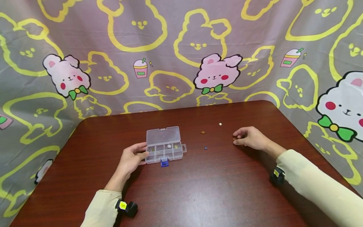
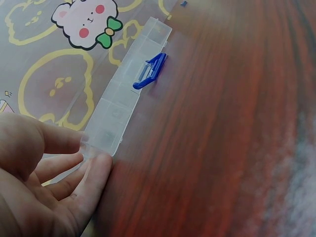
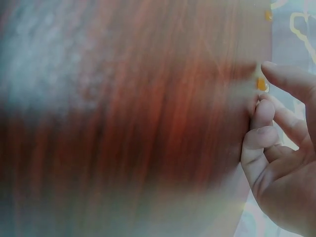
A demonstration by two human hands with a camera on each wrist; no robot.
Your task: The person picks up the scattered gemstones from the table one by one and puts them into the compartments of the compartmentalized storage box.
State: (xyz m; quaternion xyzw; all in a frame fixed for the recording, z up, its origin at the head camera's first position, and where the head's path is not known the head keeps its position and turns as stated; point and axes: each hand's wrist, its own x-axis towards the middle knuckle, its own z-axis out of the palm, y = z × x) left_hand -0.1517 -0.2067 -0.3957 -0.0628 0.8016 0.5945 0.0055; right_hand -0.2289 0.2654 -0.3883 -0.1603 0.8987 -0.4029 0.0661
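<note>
A clear plastic compartment box (image 1: 163, 136) lies on the table with its lid raised at the back and its blue latch (image 1: 164, 162) hanging at the front. My left hand (image 1: 131, 159) grips the box's left end, thumb near the front corner and fingers at the side. A few small pieces sit inside, including a white one (image 1: 169, 146) and a yellowish one (image 1: 176, 146). Over at the right, my right hand (image 1: 252, 138) reaches down around a small amber-brown piece (image 3: 261, 84). Thumb and forefinger stand apart on either side of it.
Between the box and the right hand lie a blue piece (image 1: 205, 148), an amber piece (image 1: 202, 132) and a white piece (image 1: 220, 124). The brown table (image 1: 198, 195) meets a patterned curtain (image 1: 170, 41) along its back and sides.
</note>
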